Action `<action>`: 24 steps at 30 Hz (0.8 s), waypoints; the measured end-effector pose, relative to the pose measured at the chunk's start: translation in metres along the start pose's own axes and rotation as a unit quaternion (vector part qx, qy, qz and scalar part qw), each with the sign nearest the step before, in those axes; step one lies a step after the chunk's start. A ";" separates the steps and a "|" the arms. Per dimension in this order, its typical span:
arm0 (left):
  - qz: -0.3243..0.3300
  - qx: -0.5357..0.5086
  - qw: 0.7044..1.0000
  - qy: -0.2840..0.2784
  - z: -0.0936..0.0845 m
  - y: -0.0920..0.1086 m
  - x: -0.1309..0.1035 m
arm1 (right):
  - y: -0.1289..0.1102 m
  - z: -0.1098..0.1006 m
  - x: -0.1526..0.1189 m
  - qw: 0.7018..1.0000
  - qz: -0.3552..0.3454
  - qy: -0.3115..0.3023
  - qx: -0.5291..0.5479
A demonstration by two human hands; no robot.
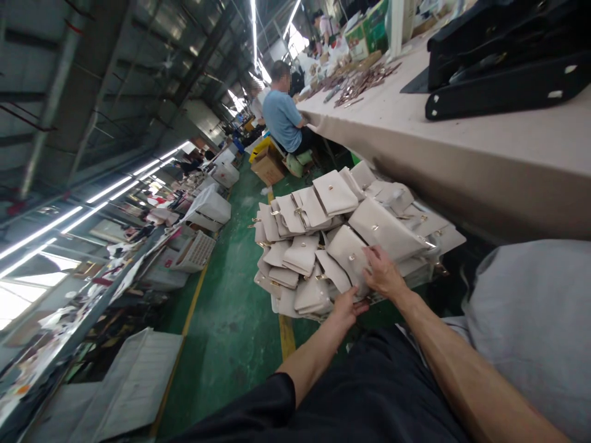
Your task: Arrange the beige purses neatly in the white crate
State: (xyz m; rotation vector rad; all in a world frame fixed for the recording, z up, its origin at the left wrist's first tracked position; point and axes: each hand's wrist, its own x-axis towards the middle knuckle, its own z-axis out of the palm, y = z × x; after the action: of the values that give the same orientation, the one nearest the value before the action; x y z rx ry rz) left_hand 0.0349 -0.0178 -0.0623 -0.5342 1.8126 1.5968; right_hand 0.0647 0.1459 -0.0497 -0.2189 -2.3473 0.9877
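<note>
A heap of cream-white small bags (323,246) with gold clasps lies in a low pile beside the long table. My left hand (345,306) reaches under the near edge of the pile, fingers curled against a bag. My right hand (382,272) rests on top of one white bag (349,252) near the front of the heap, fingers bent over its edge. Both forearms stretch out from the lower right of the head view over my dark trousers.
A long beige worktable (462,141) runs along the right, carrying black bags (503,55) and metal parts (364,80). A person in a blue shirt (282,117) sits further along it. White crates (210,209) and a cardboard box (268,166) line the green floor aisle (221,320).
</note>
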 end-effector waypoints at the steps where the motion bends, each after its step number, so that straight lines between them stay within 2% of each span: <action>1: 0.007 -0.025 1.000 -0.008 0.004 0.003 0.005 | 0.000 -0.002 0.000 0.999 -0.011 0.001 -0.039; 3: 0.017 -0.062 0.998 -0.021 0.008 0.007 0.010 | -0.002 -0.005 0.001 0.995 -0.003 0.001 -0.100; 5: 0.022 -0.084 0.996 -0.038 0.007 0.011 0.011 | -0.003 -0.006 0.002 0.991 0.033 -0.002 -0.133; 8: 0.037 -0.101 0.992 -0.069 0.001 0.022 0.010 | -0.002 -0.005 0.003 0.989 0.063 -0.016 -0.134; 10: 0.062 -0.106 0.990 -0.066 -0.004 0.034 0.011 | -0.001 -0.005 0.002 0.992 0.059 -0.028 -0.107; 15: 0.125 -0.070 0.989 -0.026 -0.011 0.072 0.015 | -0.003 -0.011 0.001 0.994 -0.053 -0.061 -0.067; 18: 0.144 -0.025 0.988 -0.050 -0.009 0.095 0.010 | -0.003 -0.013 0.005 0.991 -0.087 -0.018 -0.103; 21: 0.169 0.001 0.981 -0.090 -0.006 0.114 0.002 | 0.005 -0.014 0.011 0.993 -0.034 0.033 -0.106; 24: 0.265 0.089 0.952 -0.126 -0.004 0.124 0.001 | 0.014 -0.014 0.017 0.991 0.067 0.090 -0.072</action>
State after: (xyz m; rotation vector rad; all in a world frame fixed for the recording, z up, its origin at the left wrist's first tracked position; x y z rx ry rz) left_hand -0.0508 -0.0001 0.0254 0.2597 1.9700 1.7148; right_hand 0.0573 0.1706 -0.0442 -0.5068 -2.2606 0.8234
